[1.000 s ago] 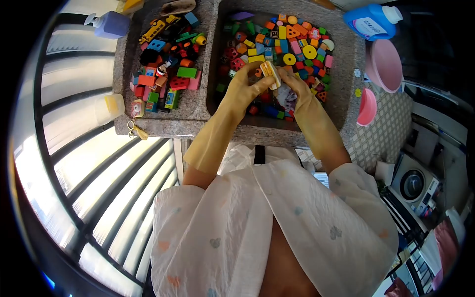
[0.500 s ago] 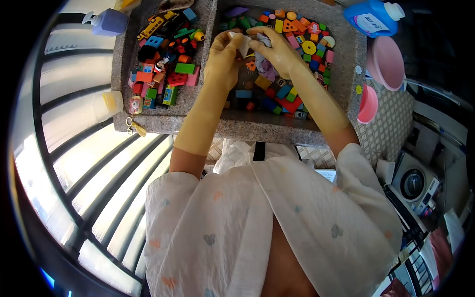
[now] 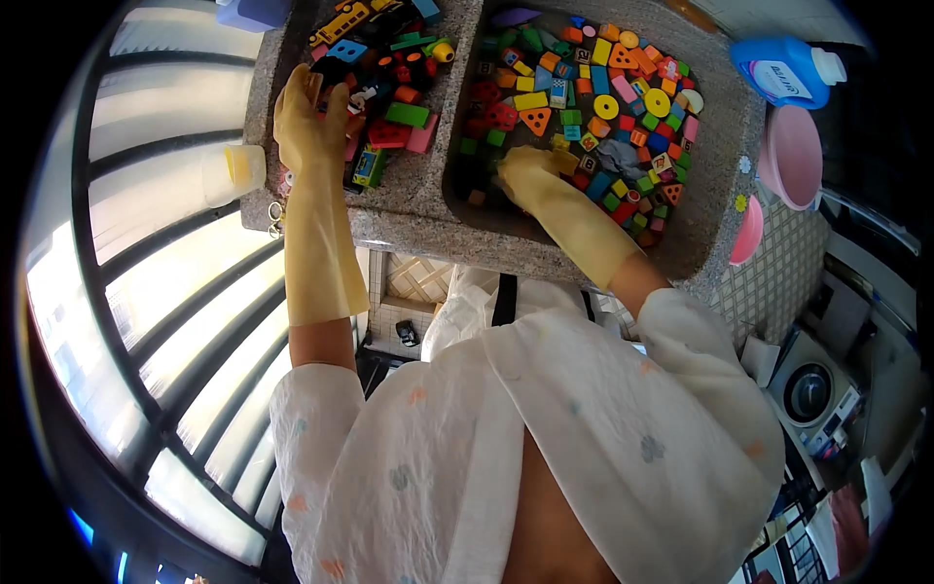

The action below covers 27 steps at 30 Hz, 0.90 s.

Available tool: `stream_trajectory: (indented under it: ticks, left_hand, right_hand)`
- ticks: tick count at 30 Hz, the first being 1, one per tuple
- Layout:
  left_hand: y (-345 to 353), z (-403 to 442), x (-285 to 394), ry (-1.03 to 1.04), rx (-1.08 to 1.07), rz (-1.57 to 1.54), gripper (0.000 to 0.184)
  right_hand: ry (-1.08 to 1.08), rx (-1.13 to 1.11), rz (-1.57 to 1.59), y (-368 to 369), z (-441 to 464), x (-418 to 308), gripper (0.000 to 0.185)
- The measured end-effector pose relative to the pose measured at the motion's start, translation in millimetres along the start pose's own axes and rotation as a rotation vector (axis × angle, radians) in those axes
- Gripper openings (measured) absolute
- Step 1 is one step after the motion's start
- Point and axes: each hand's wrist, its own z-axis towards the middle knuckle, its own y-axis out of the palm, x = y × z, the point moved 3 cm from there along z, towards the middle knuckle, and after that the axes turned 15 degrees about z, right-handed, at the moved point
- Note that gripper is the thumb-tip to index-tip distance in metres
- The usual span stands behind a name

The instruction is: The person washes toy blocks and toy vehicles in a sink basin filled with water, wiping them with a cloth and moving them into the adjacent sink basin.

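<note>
Head view: a small block (image 3: 313,87) is held at upper left between the part-closed fingers (image 3: 291,94) of the gloved left hand (image 3: 305,128), beside piled toys (image 3: 407,114). Near centre, the gloved right hand (image 3: 531,176) is set among blocks (image 3: 531,100) in the basin (image 3: 718,136); its fingers' grip cannot be determined.

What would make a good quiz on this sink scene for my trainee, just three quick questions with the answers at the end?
1. True or false: the left hand is over the left compartment, where the yellow toy bus lies.
2. Multiple choice: where is the crumpled grey cloth?
A. In the left hand
B. Among the blocks in the right compartment
C. On the floor
3. Short answer: what colour is the glove on the right hand?

Key: 1. True. 2. B. 3. Pale yellow.
</note>
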Motion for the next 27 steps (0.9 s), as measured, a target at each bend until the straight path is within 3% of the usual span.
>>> stream_trajectory:
  ticks: [1,2,4,6,8,10,12,13,15,18,20,22,24,27]
  left_hand:
    - [-8.8,-7.6,13.2,-0.104,-0.060,-0.254,0.059]
    - [-14.4,-11.6,13.2,-0.104,-0.055,-0.244,0.059]
    - [-23.0,-17.9,13.5,0.085,-0.032,0.066,0.059]
    - [-33.2,-27.1,16.4,0.046,-0.066,0.046,0.059]
    - [-39.8,-30.4,14.5,0.013,-0.102,0.030,0.057]
    - [-47.2,-33.9,10.6,0.078,-0.032,-0.031,0.048]
    - [-51.9,-36.1,8.1,0.095,0.026,0.015,0.048]
    - [-53.5,-35.7,11.4,0.090,0.032,0.003,0.048]
    - [-57.9,-35.6,20.6,0.014,0.077,-0.085,0.045]
    - [-42.1,-34.0,30.6,0.058,0.074,-0.152,0.045]
    - [-42.7,-37.2,53.3,0.030,0.039,-0.185,0.038]
    - [-24.9,-45.9,65.8,0.057,-0.155,-0.298,0.036]
    - [-0.1,-57.5,85.9,-0.105,-0.454,-0.790,0.036]
    - [35.1,-78.0,125.0,-0.372,-0.802,-1.253,0.050]
  right_hand:
    - [0.058,-0.011,-0.030,11.6,18.1,-3.5,0.029]
    - [0.115,-0.022,-0.061,26.6,41.3,-3.4,0.031]
    - [0.118,0.064,-0.096,67.5,92.7,8.0,0.032]
    - [0.129,0.136,-0.128,79.0,92.5,11.5,0.033]
    - [-0.046,0.008,-0.188,67.1,65.2,4.6,0.035]
    - [-0.001,-0.032,-0.117,61.0,60.9,12.4,0.031]
    - [-0.210,-0.036,0.094,32.5,31.4,34.5,0.023]
    - [-0.202,-0.031,0.084,17.7,18.4,47.5,0.023]
    - [-0.142,0.004,0.562,-10.5,-5.8,70.6,0.032]
    - [-0.154,-0.011,0.624,-40.9,-24.8,83.6,0.031]
    - [-0.018,-0.024,0.539,-70.9,-53.0,74.5,0.029]
    - [-0.113,0.119,0.725,-86.8,-64.9,85.9,0.033]
    - [-0.143,0.146,0.796,-113.1,-81.9,90.2,0.036]
    - [-0.323,0.144,1.083,-146.3,-105.8,88.9,0.043]
